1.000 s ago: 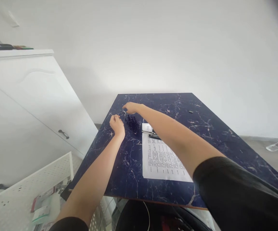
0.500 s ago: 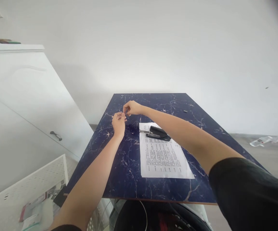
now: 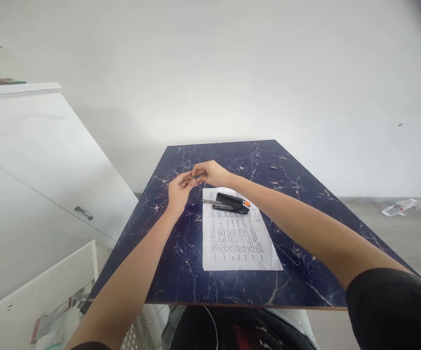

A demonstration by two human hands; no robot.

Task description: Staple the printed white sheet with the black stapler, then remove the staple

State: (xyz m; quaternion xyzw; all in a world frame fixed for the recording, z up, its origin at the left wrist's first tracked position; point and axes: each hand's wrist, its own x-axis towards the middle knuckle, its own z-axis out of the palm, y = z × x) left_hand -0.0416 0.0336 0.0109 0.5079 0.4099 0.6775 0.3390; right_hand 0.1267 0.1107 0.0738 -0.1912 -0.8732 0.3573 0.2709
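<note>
Over the far left part of the table, the fingertips of my left hand (image 3: 180,191) and my right hand (image 3: 212,172) meet in a pinch. Whatever is between them is too small and too covered to name. Just nearer to me lies a black stapler (image 3: 231,203) with an orange patch at its right end. A thin metal part (image 3: 207,201) sticks out from its left end. Beneath the stapler is a printed sheet of paper (image 3: 237,243), lying flat. Off to the right, a small dark strip (image 3: 273,167) rests on the tabletop, apart from both hands.
The dark blue marbled table (image 3: 181,262) stands by a white wall (image 3: 232,73). A white cabinet (image 3: 31,160) is on the left, above a white perforated basket (image 3: 50,282) with packets inside. Clear plastic packaging (image 3: 402,206) lies on the floor at right.
The view has shifted slightly. My right hand has turned and come closer against my left fingers, and its forearm has moved off the stapler's right end, uncovering the orange patch.
</note>
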